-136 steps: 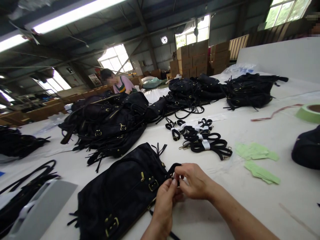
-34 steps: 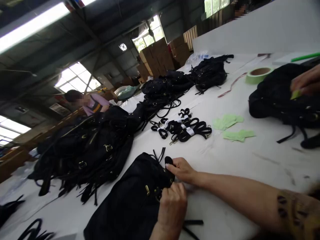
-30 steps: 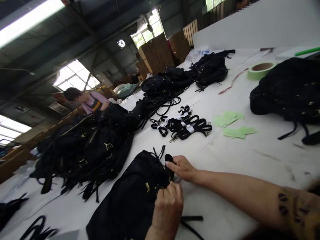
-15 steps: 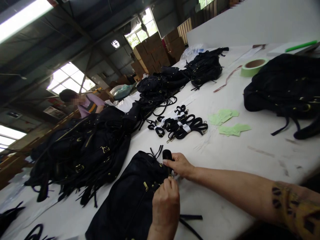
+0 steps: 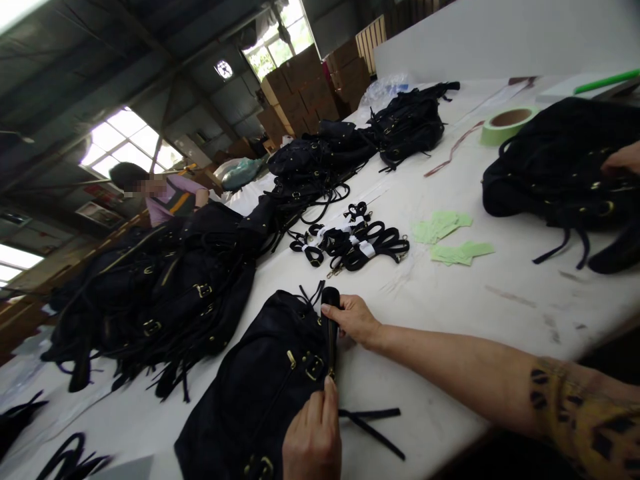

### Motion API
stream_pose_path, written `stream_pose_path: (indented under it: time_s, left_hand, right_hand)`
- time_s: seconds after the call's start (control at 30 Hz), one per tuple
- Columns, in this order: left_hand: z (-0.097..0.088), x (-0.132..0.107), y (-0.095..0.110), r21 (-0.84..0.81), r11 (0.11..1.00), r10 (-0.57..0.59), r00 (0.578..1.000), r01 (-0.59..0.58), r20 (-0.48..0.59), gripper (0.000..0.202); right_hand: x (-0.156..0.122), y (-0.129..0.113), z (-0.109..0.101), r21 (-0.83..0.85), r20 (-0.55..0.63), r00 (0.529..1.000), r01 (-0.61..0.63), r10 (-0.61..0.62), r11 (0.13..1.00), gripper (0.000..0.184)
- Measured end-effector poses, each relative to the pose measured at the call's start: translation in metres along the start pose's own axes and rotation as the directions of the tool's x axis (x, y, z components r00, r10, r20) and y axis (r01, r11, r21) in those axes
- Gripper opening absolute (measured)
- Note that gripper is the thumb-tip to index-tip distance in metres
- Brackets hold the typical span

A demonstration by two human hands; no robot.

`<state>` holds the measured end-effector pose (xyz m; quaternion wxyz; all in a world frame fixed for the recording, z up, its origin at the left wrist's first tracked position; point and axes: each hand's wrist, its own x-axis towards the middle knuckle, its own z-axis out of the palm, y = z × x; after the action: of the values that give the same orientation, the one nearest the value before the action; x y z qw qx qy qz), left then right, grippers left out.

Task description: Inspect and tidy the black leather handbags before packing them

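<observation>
A black bag point(image 5: 250, 373) with gold buckles and rivets lies on the white table in front of me. My right hand point(image 5: 357, 320) grips the rounded black end of a zipped edge point(image 5: 331, 333) on the bag's right side, thumb on top. Lower along that edge, the fingertips of my left hand point(image 5: 314, 427) pinch a small gold zipper pull, mostly hidden by the fingers. A stretch of zipper runs between the two hands. Loose black straps point(image 5: 373, 427) stick out from under the bag beside my left hand.
More black bags point(image 5: 160, 300) are heaped on the left and further back. Bundled black straps point(image 5: 373, 247), green paper slips point(image 5: 460, 252) and a green tape roll point(image 5: 507, 127) lie beyond. Another person's hand point(image 5: 625, 159) touches a bag at right; a co-worker point(image 5: 173, 200) stands far left.
My left hand has moved down along the zipped edge, away from my right hand, baring more zipper and a buckle. Another person's hand has appeared at the right edge.
</observation>
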<state>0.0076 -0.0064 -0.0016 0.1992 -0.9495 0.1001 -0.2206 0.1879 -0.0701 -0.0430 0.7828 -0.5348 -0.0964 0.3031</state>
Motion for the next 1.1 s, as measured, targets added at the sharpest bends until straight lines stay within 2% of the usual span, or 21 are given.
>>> stream_pose_path:
  time_s: [0.07, 0.13, 0.27, 0.43, 0.6, 0.67, 0.73, 0.8, 0.9, 0.93, 1.0, 1.1]
  left_hand:
    - [0.002, -0.006, 0.002, -0.017, 1.000, -0.011, 1.000, 0.011, -0.006, 0.028]
    - [0.005, -0.010, 0.006, -0.069, 0.994, -0.082, 0.997, 0.081, -0.014, 0.027]
    - [0.005, -0.011, 0.011, -0.180, 0.956, -0.238, 0.971, 0.231, -0.018, 0.008]
    - [0.000, -0.012, 0.019, -0.141, 0.978, -0.158, 0.987, 0.156, -0.004, 0.009]
    - [0.003, -0.027, 0.026, -0.152, 0.969, -0.203, 0.978, 0.196, -0.036, 0.009]
    - [0.002, -0.033, 0.022, -0.186, 0.960, -0.210, 0.978, 0.208, 0.009, 0.006]
    - [-0.004, -0.032, 0.009, -0.286, 0.928, -0.223, 0.971, 0.240, 0.091, 0.007]
    - [-0.010, -0.018, -0.012, -0.395, 0.868, -0.276, 0.953, 0.302, 0.123, 0.013]
    - [-0.009, 0.030, -0.044, -0.438, 0.815, -0.344, 0.925, 0.380, 0.162, 0.019]
    - [-0.003, 0.050, -0.051, -0.410, 0.825, -0.329, 0.921, 0.388, 0.210, 0.022]
    - [0.012, 0.087, -0.060, -0.377, 0.863, -0.220, 0.921, 0.337, 0.321, 0.032]
    - [0.037, 0.125, -0.063, -0.418, 0.875, -0.073, 0.918, 0.246, 0.389, 0.029]
  right_hand:
    - [0.000, 0.000, 0.001, 0.015, 0.005, 1.000, -0.005, 0.005, 1.000, 0.031]
    - [0.002, -0.002, -0.001, 0.024, -0.003, 1.000, -0.005, 0.005, 1.000, 0.031]
    - [0.009, -0.007, -0.008, 0.037, -0.112, 0.993, 0.027, -0.022, 0.999, 0.033]
    - [0.009, -0.008, -0.009, 0.046, -0.124, 0.992, 0.036, -0.030, 0.998, 0.040]
    - [0.005, -0.007, -0.006, 0.073, -0.119, 0.991, 0.063, -0.054, 0.995, 0.045]
    - [0.012, -0.010, -0.009, 0.086, -0.138, 0.988, 0.078, -0.066, 0.993, 0.046]
    - [0.021, -0.013, -0.015, 0.098, -0.162, 0.984, 0.095, -0.078, 0.991, 0.046]
    - [0.031, -0.018, -0.021, 0.102, -0.167, 0.981, 0.112, -0.094, 0.988, 0.045]
    - [0.036, -0.023, -0.026, 0.081, -0.125, 0.983, 0.144, -0.134, 0.986, 0.043]
    - [0.035, -0.024, -0.026, 0.068, -0.105, 0.983, 0.158, -0.151, 0.985, 0.043]
    - [0.032, -0.027, -0.027, 0.038, -0.074, 0.980, 0.186, -0.183, 0.982, 0.043]
    - [0.028, -0.028, -0.029, -0.018, -0.061, 0.974, 0.219, -0.220, 0.976, 0.043]
